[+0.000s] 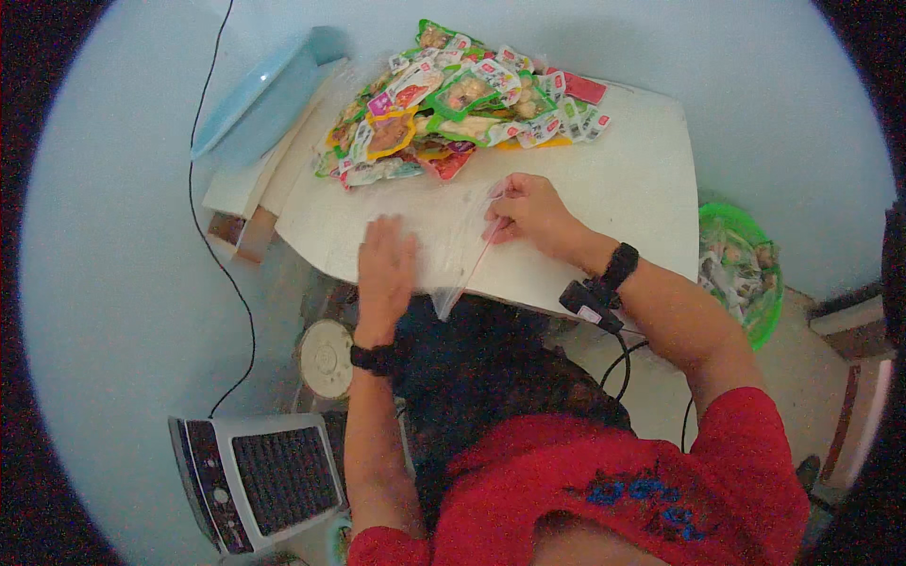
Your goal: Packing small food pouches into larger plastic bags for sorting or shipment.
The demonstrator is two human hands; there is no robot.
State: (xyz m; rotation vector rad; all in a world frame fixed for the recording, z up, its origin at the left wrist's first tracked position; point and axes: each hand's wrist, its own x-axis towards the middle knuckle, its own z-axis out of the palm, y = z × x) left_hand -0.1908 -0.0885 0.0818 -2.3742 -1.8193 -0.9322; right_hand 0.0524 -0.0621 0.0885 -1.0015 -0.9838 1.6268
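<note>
My right hand point(524, 212) pinches the edge of a clear plastic zip bag point(460, 262) with a thin red strip along its edge. One corner of the bag hangs over the front edge of the white table point(637, 191). To the left, my left hand point(387, 265) lies over the bag or table near the front edge, blurred, its fingers stretched out and nothing visible in its grasp. Whether it touches the bag, I cannot tell. Behind both hands is a heap of small sealed food packets point(460, 99) in green, yellow, red and white.
A light blue basin point(262, 99) leans at the back left beside a cardboard box point(255, 233). A green basket point(775, 283) of packets stands right of the table. An air cooler point(276, 474) and a round stool point(327, 359) are at lower left. A black cable point(205, 233) runs down the wall.
</note>
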